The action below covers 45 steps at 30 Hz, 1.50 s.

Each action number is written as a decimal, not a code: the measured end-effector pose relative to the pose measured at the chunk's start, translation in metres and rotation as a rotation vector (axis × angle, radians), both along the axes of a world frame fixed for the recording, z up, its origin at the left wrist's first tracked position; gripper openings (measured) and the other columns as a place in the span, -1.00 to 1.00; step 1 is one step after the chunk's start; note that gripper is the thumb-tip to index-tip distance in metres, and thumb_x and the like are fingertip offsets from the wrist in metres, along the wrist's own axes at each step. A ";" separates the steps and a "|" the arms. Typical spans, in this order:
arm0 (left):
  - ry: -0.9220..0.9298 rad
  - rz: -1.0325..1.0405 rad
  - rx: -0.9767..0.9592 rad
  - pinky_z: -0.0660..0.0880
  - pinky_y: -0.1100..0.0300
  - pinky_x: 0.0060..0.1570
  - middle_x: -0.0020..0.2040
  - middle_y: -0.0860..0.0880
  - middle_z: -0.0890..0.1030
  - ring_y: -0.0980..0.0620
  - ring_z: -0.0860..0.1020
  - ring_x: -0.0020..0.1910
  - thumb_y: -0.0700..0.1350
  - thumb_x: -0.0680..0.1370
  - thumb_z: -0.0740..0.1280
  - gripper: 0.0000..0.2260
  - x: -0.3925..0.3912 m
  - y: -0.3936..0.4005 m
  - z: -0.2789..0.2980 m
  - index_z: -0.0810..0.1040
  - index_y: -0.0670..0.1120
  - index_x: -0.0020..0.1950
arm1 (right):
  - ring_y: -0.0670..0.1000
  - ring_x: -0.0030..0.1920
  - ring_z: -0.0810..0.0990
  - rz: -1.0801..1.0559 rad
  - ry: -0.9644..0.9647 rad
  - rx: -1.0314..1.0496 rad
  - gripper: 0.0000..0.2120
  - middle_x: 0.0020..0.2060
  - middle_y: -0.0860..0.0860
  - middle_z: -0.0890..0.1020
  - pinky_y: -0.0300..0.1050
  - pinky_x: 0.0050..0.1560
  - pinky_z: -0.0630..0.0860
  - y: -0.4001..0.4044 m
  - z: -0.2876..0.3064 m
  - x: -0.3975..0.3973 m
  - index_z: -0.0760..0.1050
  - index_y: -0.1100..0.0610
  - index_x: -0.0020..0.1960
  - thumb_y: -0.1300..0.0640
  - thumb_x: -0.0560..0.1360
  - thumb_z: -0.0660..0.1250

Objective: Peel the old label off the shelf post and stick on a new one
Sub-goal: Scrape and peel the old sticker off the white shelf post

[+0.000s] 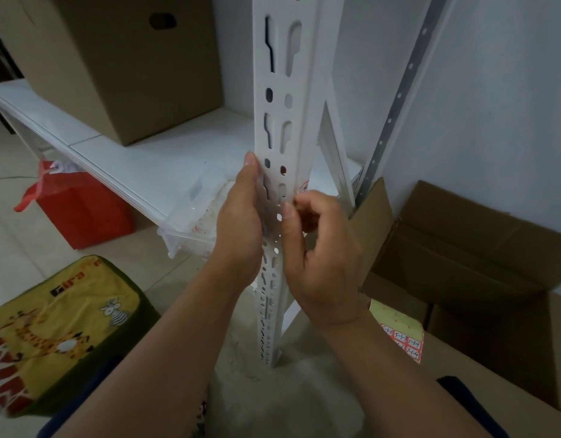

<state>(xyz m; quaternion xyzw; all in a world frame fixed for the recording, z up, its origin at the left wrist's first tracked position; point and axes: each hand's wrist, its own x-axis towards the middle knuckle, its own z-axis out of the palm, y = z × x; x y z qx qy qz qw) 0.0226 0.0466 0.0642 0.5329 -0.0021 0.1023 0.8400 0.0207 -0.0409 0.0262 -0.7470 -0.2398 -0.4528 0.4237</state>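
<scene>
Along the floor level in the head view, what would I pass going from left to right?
Giraffe-print cushion → red bag → clear plastic tub → left hand → shelf post → right hand → sheet of red labels → open cardboard boxes.

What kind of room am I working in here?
Likely a storeroom: a white slotted metal shelf post, a cardboard box on the shelf, more open boxes on the floor by the wall.
</scene>
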 end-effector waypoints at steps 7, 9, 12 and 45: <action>-0.024 0.000 -0.027 0.62 0.22 -0.05 -0.05 0.00 0.73 0.06 0.69 0.01 0.07 0.68 -0.01 -0.50 0.002 0.000 0.001 0.71 0.08 -0.13 | -0.06 -0.15 0.53 -0.044 -0.011 0.022 -0.90 -0.21 0.16 0.63 -0.38 -0.10 0.47 -0.002 0.007 0.003 0.56 0.35 -0.03 0.31 0.51 0.34; -0.016 0.010 -0.024 0.62 0.22 -0.05 -0.05 0.00 0.73 0.05 0.69 0.01 0.08 0.68 0.00 -0.51 0.001 -0.001 0.001 0.71 0.09 -0.15 | -0.04 -0.17 0.53 -0.075 -0.042 -0.005 -0.92 -0.22 0.16 0.63 -0.34 -0.12 0.48 -0.002 0.006 0.004 0.57 0.34 -0.06 0.31 0.50 0.36; -0.017 0.022 -0.014 0.61 0.17 0.04 -0.05 -0.02 0.73 0.03 0.69 0.02 0.08 0.68 0.01 -0.49 0.001 -0.002 0.002 0.73 0.09 -0.18 | -0.03 -0.23 0.55 -0.111 -0.066 -0.011 -0.89 -0.25 0.15 0.63 -0.27 -0.21 0.52 -0.001 0.004 0.003 0.57 0.33 -0.09 0.27 0.52 0.34; 0.013 -0.021 0.093 0.49 0.01 0.24 0.09 0.04 0.70 0.05 0.65 0.12 0.13 0.68 -0.01 -0.54 0.001 0.007 -0.002 0.69 0.18 -0.06 | -0.09 -0.17 0.51 -0.055 0.056 0.077 -0.88 -0.19 0.11 0.61 -0.38 -0.17 0.46 0.002 0.002 0.001 0.51 0.29 0.00 0.23 0.54 0.29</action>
